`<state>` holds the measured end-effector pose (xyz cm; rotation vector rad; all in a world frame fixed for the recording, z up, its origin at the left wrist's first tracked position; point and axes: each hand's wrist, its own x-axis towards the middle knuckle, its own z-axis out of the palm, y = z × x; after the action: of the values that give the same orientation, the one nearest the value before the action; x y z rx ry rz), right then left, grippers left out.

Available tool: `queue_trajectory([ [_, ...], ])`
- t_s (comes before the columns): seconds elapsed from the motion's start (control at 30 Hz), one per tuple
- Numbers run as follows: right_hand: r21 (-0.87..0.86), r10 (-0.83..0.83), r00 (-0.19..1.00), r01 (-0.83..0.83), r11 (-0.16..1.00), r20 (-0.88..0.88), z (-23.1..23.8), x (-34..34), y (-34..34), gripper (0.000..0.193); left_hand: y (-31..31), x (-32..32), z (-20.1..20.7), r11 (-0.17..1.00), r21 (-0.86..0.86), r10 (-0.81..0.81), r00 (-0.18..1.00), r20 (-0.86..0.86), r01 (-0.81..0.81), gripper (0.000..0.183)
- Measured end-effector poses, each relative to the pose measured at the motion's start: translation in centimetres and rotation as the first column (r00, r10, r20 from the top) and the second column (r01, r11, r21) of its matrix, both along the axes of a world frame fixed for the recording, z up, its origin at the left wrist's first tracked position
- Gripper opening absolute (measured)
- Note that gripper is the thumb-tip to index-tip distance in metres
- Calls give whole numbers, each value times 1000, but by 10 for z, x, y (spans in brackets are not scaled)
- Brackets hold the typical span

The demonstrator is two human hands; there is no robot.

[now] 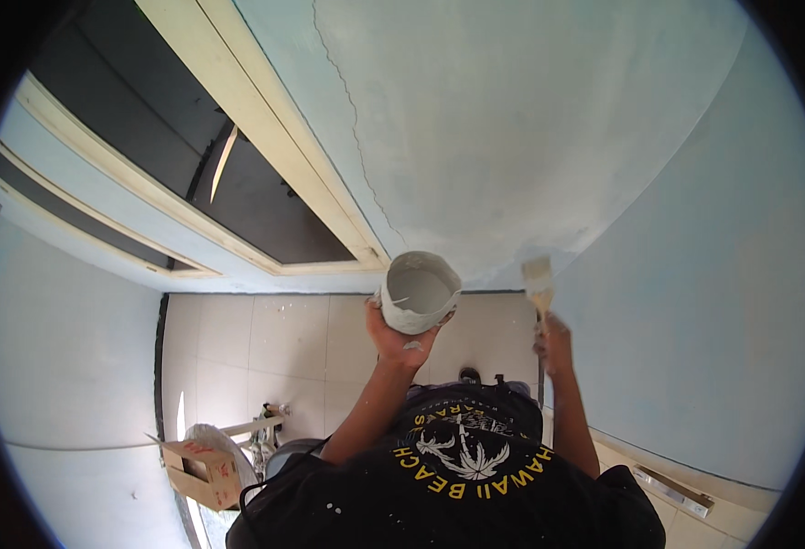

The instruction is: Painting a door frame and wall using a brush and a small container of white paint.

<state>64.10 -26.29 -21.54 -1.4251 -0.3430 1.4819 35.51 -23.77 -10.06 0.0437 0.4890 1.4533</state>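
My left hand [400, 340] is wrapped round the underside and side of a paint container [411, 320], an open round pot smeared with pale grey-white paint. Its mouth tilts up into view, and whitish paint shows inside. A smear of paint marks the heel of that hand. In my right hand [553, 344] is a paintbrush [539, 279], gripped by its wooden handle with the flat bristles pointing up. The brush is apart from the pot, near the corner where the pale blue wall [512, 137] meets the right-hand wall [695, 302].
A cream window frame [311, 156] with dark panes runs along the left. A long crack [355, 119] descends the wall beside it. Behind me at lower left stand a cardboard box [203, 471] and assorted items [265, 435]. Light tiles [288, 334] cover the floor.
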Motion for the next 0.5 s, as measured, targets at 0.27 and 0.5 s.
queue_trajectory([
  [0.27, 233, 282, 718, -527, 818, 636, 315, -8, 10, 33, 8, -24, 35, 1000, -10, -4, 1000, 3, 4, 66],
  [0.5, 197, 261, 387, -817, 542, 884, 352, -33, 16, 34, 14, -33, 12, 995, 92, 48, 996, -72, -41, 62],
])
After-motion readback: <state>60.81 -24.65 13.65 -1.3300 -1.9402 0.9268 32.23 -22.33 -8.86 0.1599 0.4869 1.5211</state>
